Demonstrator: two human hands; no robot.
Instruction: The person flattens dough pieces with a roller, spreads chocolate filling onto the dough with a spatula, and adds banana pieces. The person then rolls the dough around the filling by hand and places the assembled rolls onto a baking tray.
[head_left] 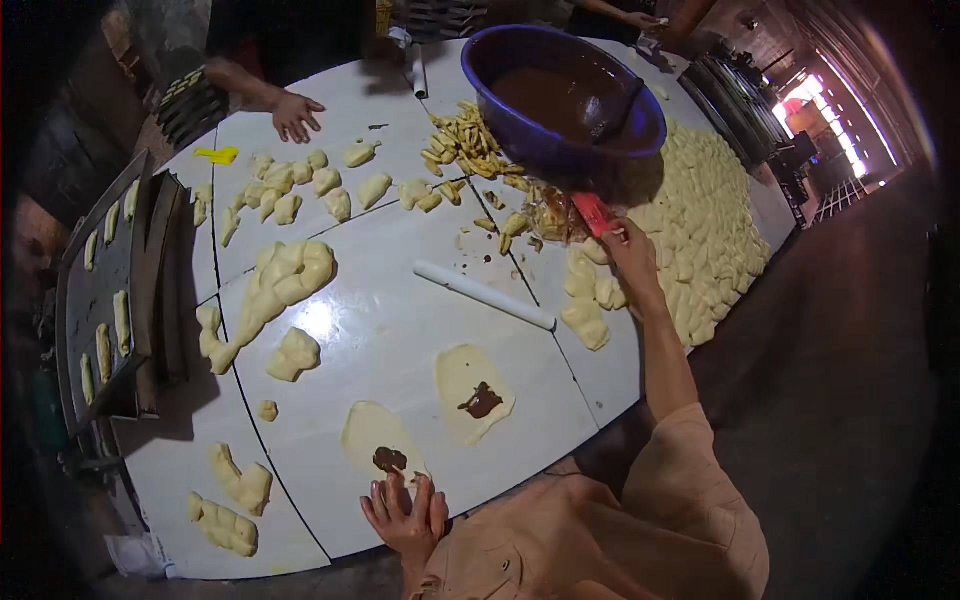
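My left hand (405,515) rests at the near edge of a flattened dough piece (372,428), fingers spread and the tips on the dough. That piece bears a dark brown blob of filling (389,459). Beside it on the right lies a second flat dough piece (450,375) with a brown smear (482,401). Farther off, my right hand (632,255) is closed on a red plastic scraper (592,213). The scraper is over a clear plastic bag (550,212), close below a blue basin (640,140) of brown filling (545,95).
A white rolling pin (485,295) lies mid-table. Cut yellowish strips (465,140) and dough lumps (285,280) surround it; many dough pieces (690,240) cover the right side. Trays (95,285) of rolled dough stand left. Across the table, another person's hand (295,115) reaches in.
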